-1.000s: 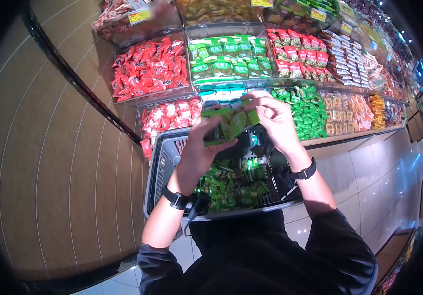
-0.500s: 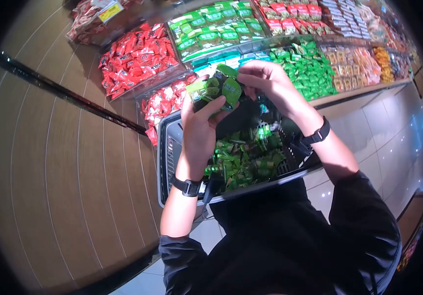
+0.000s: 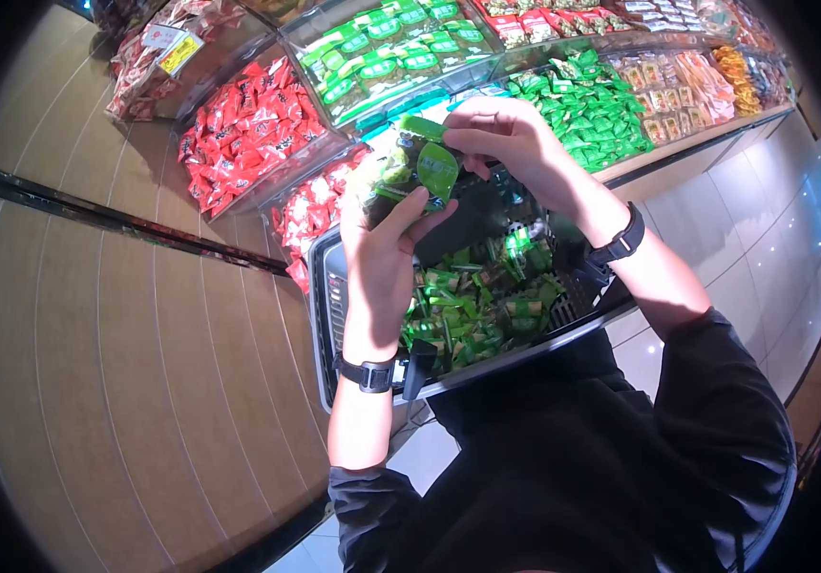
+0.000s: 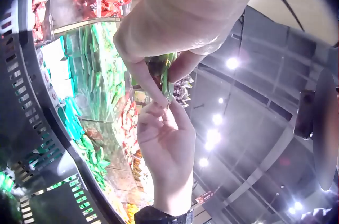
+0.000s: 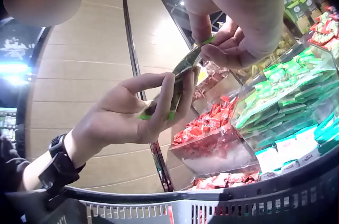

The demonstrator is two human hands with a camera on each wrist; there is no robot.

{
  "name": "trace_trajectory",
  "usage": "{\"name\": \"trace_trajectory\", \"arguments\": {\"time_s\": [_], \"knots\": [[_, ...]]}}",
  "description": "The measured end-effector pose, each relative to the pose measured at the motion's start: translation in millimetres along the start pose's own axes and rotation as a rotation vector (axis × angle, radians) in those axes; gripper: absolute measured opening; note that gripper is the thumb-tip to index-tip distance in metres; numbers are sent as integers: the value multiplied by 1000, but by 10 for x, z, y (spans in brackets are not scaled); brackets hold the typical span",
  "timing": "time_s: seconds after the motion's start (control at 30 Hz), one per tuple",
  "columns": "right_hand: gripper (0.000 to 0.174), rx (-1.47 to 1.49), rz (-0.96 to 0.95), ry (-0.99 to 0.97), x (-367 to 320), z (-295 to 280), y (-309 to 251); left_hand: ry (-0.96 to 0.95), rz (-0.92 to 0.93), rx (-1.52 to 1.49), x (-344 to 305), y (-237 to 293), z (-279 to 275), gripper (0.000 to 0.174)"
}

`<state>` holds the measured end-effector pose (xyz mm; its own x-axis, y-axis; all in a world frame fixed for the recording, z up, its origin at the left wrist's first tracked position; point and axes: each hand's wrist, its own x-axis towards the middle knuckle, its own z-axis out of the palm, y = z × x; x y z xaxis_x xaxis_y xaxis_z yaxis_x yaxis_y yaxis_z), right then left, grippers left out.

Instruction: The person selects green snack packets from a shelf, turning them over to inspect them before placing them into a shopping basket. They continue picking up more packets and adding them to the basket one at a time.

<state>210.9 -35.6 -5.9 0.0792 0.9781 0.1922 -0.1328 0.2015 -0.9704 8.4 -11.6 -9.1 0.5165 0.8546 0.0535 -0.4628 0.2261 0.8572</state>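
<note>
In the head view, my left hand (image 3: pixel 379 253) holds a green snack packet (image 3: pixel 437 170) with a see-through section, its thumb across the front. My right hand (image 3: pixel 515 148) pinches the packet's upper edge between thumb and fingers. The right wrist view shows the packet (image 5: pixel 186 61) edge-on, spanning both hands, with the left fingers (image 5: pixel 164 102) curled round its lower part. Seen from the left wrist, the two hands' fingertips meet at the packet's edge. Below them stands a grey shopping basket (image 3: pixel 326 368) holding many green packets (image 3: pixel 482 315).
Stepped bins beyond the basket hold red packets (image 3: pixel 253 134), large green bags (image 3: pixel 396 48) and small green packets (image 3: pixel 582 115). A yellow price tag (image 3: pixel 181 53) hangs at upper left. Wood panelling (image 3: pixel 124 382) lies left, a tiled floor (image 3: pixel 716 220) right.
The head view has turned, so the shelves sit further left and higher. The packet went from lying low and blurred to being held upright, with my right hand staying at its upper edge.
</note>
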Motion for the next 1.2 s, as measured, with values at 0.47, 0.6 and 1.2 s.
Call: {"name": "trace_trajectory", "arguments": {"time_s": [0.47,0.6,1.2], "knots": [[10,185,15,110,122,-89,-158,108,-93,-24,-35,73,32,31],[11,-174,-151,159,659,-396,-673,109,-75,-13,-22,86,23,33],[12,-1129,-417,-9,2925,-1228,-1,-8,-141,-17,-39,115,48,34]]}}
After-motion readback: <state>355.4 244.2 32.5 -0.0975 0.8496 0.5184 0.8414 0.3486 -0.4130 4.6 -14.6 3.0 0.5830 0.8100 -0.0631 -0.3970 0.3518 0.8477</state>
